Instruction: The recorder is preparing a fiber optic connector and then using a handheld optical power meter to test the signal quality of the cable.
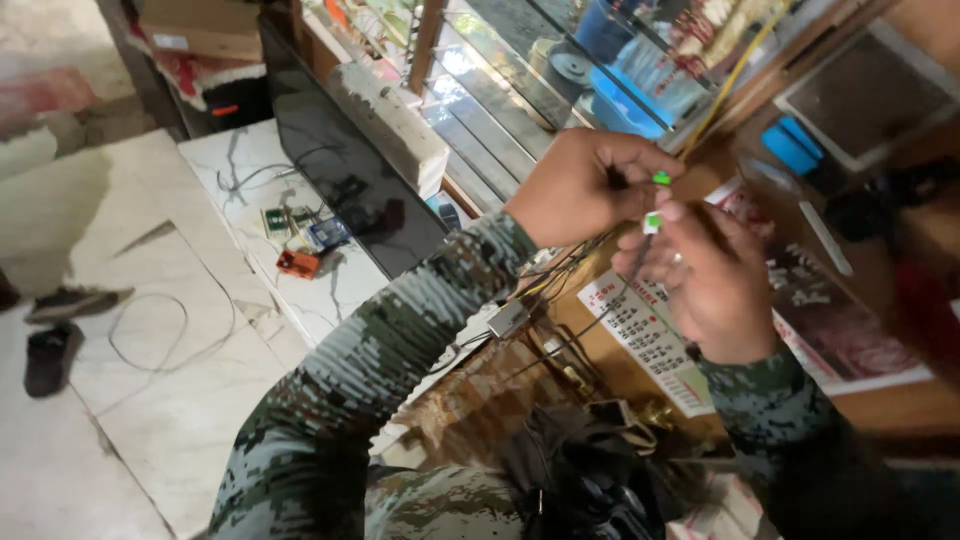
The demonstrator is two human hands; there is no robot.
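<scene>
- Where the pale marble floor (150, 400) fills the left of the view, a pair of dark shoes (50, 340) sits beside a loose loop of thin wire (150, 330).
- Further in, small circuit boards (290, 220) and an orange part (298, 264) lie on a marble slab (230, 160), next to a dark glass panel (350, 180).
- At centre, the left hand (580, 185), in a camouflage sleeve, is closed narrowly, with thumb and forefinger pinching a small green connector tip (661, 178).
- Thin cables (560, 270) trail down from the hands past a small grey box (508, 318).
- Just below and touching the left hand, the right hand (700, 280) pinches a second green-and-white connector (653, 221) between its fingertips, a ring on one finger.
- The two green pieces are held in the air over the wooden counter (900, 400), close together but apparently not joined. It is too small to tell whether they touch.
- By the look of it, the work in hand is lining up the two ends. Mating them would call for steady fingers and a straight push, with the cables kept slack.
- On the right, a printed calendar card (650, 340) lies on the counter under the right hand, with a blue container (640, 100) behind glass above.
</scene>
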